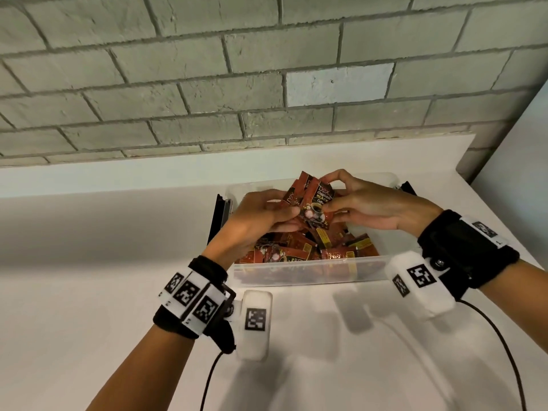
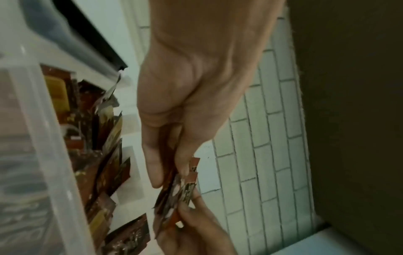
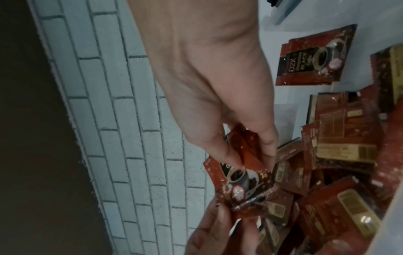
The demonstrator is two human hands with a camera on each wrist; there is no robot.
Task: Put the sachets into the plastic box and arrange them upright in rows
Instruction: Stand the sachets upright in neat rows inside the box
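A clear plastic box (image 1: 296, 274) stands on the white counter, and a loose jumble of red coffee sachets (image 1: 299, 247) lies flat and tilted inside it. Above the box, both hands hold one fanned bunch of sachets (image 1: 315, 200). My left hand (image 1: 292, 213) pinches the bunch's lower left edge and my right hand (image 1: 329, 197) grips its top and right side. In the left wrist view the left hand (image 2: 174, 177) pinches the stacked sachets (image 2: 185, 188). In the right wrist view the right hand (image 3: 253, 160) grips the front sachet (image 3: 240, 182), with the pile (image 3: 340, 151) beside it.
Black latch handles (image 1: 219, 215) stick out at the box's two ends. A grey brick wall (image 1: 207, 84) rises just behind the counter (image 1: 89, 292), and a white wall closes the right side. One sachet (image 3: 314, 57) lies flat on the box floor, apart from the pile.
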